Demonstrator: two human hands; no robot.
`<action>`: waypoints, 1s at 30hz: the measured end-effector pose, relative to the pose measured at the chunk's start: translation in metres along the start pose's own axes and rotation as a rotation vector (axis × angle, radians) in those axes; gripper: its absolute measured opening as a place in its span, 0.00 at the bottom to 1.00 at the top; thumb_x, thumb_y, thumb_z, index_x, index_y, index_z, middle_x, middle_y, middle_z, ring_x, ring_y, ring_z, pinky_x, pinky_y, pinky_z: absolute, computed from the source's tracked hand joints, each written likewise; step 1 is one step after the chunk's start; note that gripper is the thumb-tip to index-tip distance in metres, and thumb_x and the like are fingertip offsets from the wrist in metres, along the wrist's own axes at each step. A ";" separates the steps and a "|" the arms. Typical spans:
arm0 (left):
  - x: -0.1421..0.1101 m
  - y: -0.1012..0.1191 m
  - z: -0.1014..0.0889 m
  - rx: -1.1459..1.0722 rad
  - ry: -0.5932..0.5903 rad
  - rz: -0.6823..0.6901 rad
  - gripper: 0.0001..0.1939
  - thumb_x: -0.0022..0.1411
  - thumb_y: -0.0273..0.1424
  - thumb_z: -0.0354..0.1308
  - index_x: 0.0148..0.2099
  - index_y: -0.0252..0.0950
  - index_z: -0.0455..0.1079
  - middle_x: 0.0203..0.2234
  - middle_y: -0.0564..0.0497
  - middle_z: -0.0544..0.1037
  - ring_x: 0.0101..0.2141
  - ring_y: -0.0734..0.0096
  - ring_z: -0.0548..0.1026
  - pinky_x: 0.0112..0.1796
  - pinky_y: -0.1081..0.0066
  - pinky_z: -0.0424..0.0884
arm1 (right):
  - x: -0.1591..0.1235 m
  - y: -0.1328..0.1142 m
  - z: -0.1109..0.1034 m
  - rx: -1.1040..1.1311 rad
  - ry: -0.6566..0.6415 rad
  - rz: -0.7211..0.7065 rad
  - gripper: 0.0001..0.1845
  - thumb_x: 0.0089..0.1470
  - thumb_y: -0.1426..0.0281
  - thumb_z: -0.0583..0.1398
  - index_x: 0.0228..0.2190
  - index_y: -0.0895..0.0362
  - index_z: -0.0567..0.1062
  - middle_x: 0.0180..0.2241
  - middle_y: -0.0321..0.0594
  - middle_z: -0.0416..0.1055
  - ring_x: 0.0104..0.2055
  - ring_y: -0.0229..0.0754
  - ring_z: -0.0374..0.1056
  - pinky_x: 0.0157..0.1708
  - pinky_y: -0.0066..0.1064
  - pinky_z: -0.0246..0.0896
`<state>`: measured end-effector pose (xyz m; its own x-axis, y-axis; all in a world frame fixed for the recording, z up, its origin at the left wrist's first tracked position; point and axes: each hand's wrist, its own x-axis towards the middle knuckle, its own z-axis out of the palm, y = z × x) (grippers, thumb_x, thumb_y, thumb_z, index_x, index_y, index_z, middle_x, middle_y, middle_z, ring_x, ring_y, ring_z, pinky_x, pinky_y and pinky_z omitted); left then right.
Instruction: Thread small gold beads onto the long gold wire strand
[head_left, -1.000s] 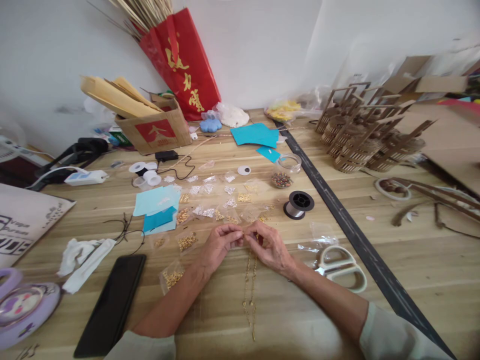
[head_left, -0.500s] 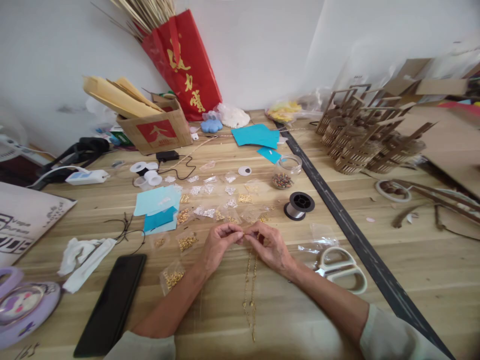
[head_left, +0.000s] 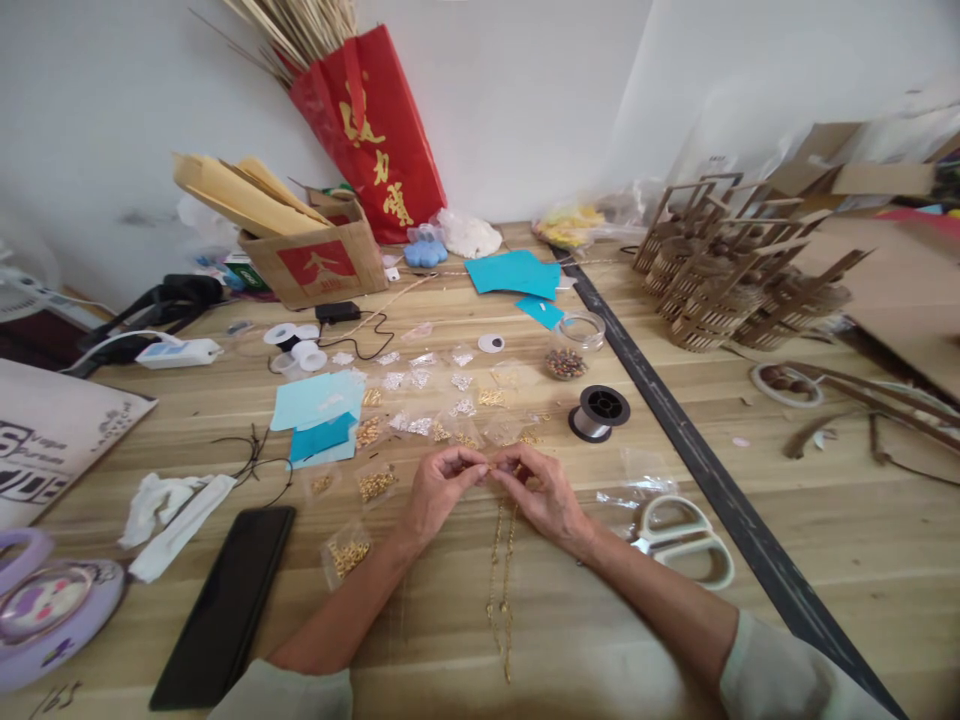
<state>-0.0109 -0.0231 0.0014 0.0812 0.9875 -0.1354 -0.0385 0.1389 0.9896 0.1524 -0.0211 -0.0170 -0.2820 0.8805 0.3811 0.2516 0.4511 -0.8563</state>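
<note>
A thin gold chain (head_left: pixel 508 570) trails from beneath my right hand (head_left: pixel 538 490) down the wooden table towards me, in two strands with small gold pieces along it. My right thumb and index finger are pinched at the chain's upper end. Opposite them, the thumb and fingers of my left hand (head_left: pixel 450 485) are pinched too, almost tip to tip with the right. Whatever tiny piece lies between the left fingertips is too small to name. Just beyond the hands lie small clear bags of gold findings (head_left: pixel 376 484) and silver findings (head_left: pixel 411 424).
White-handled scissors (head_left: pixel 686 545) and a clear plastic bag (head_left: pixel 649 470) lie right of my right forearm. A wire spool (head_left: pixel 598 412) and a jar of beads (head_left: pixel 565 363) stand farther back. At left are a black phone (head_left: pixel 225 605) and blue cards (head_left: pixel 322 437).
The hands keep almost the same pinched pose at the chain's end. The whole view has shifted very slightly.
</note>
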 end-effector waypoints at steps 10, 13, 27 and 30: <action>0.001 -0.010 -0.001 0.035 -0.005 0.049 0.04 0.47 0.28 0.65 0.29 0.33 0.77 0.24 0.50 0.79 0.27 0.69 0.75 0.32 0.73 0.69 | 0.000 0.001 -0.001 -0.069 -0.022 -0.067 0.05 0.57 0.71 0.57 0.31 0.56 0.73 0.26 0.37 0.70 0.28 0.37 0.65 0.26 0.27 0.59; 0.001 -0.012 -0.001 0.024 -0.018 0.042 0.05 0.48 0.29 0.65 0.30 0.33 0.77 0.25 0.49 0.80 0.28 0.69 0.75 0.33 0.73 0.70 | -0.001 0.001 -0.001 -0.078 -0.018 -0.062 0.05 0.57 0.72 0.56 0.30 0.57 0.72 0.26 0.37 0.69 0.27 0.36 0.64 0.25 0.27 0.58; -0.002 -0.009 0.000 0.156 -0.029 0.122 0.06 0.54 0.31 0.61 0.31 0.32 0.74 0.25 0.50 0.78 0.29 0.70 0.74 0.33 0.73 0.70 | 0.000 -0.001 0.000 -0.051 -0.023 -0.027 0.04 0.56 0.72 0.56 0.29 0.57 0.70 0.24 0.36 0.67 0.26 0.35 0.63 0.24 0.25 0.56; -0.004 -0.007 0.001 0.232 -0.005 0.181 0.06 0.55 0.30 0.59 0.31 0.32 0.73 0.26 0.50 0.77 0.29 0.70 0.74 0.33 0.73 0.69 | 0.000 -0.001 0.000 -0.042 -0.024 -0.019 0.05 0.55 0.72 0.55 0.29 0.57 0.70 0.24 0.35 0.66 0.25 0.35 0.62 0.23 0.25 0.56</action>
<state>-0.0095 -0.0278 -0.0049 0.0989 0.9941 0.0438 0.1758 -0.0608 0.9825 0.1519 -0.0217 -0.0167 -0.3096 0.8680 0.3883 0.2845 0.4742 -0.8332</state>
